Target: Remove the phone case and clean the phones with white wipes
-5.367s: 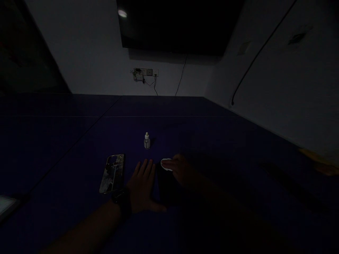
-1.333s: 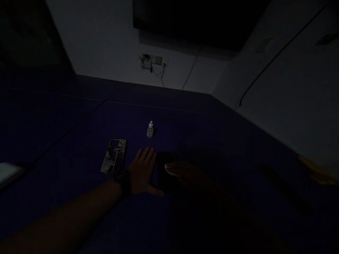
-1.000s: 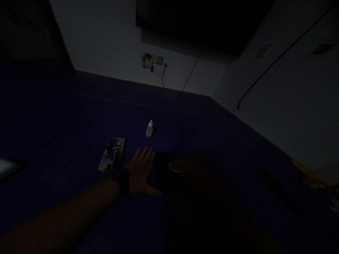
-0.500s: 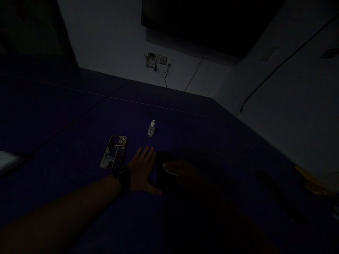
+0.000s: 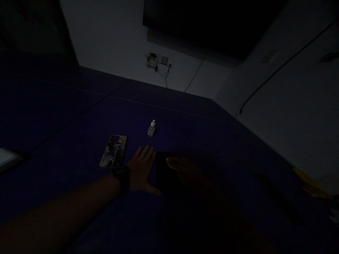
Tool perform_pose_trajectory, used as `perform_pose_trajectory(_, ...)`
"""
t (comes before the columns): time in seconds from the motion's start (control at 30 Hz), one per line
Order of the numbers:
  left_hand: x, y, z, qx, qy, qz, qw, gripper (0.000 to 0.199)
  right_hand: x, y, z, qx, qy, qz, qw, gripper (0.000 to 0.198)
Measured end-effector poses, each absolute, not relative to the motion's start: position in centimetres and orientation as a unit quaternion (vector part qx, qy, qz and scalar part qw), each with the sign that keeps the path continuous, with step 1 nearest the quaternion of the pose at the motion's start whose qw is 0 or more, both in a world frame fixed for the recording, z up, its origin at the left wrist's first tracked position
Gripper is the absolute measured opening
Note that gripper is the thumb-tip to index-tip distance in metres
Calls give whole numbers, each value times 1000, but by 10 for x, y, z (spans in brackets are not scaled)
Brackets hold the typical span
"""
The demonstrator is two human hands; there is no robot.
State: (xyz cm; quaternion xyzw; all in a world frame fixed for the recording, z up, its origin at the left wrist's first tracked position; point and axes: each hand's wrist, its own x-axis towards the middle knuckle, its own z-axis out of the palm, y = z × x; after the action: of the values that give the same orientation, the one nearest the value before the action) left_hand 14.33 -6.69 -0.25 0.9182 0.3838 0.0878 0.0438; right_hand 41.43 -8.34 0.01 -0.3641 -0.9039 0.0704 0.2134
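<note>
At the far left edge a pale flat thing (image 5: 6, 157) lies on the dark blue surface (image 5: 66, 141), too dim to identify. Further right, a patterned phone case (image 5: 113, 151) lies flat, back up, just beside the left hand (image 5: 141, 169), which rests spread, palm down, fingers straight, gripping nothing; its thumb touches the left edge of a black phone (image 5: 164, 169) and seems to steady it. Beyond the fingertips a small dropper bottle (image 5: 151, 128) stands upright with its cap on, apart from everything else. The phone lies flat between the hands, hard to read in the gloom. On its upper part the right hand (image 5: 186, 169) presses a small white pad (image 5: 170, 162) under its fingers, closed on the pad. By the look of it the wiping is under way rather than finished: the pad is on the screen, the case is off to the side, the bottle untouched.
</note>
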Motion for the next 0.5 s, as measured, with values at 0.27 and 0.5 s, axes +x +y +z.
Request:
perform_pose_trajectory(0.27,143,-67,-1,917,386,82,51,130,417,-85,-4,-319,-921,87,209,50)
perform_pose_trajectory(0.5,144,-67,-7,917,387,88,43,132,420,-81,-2,-352,-902,72,238,50)
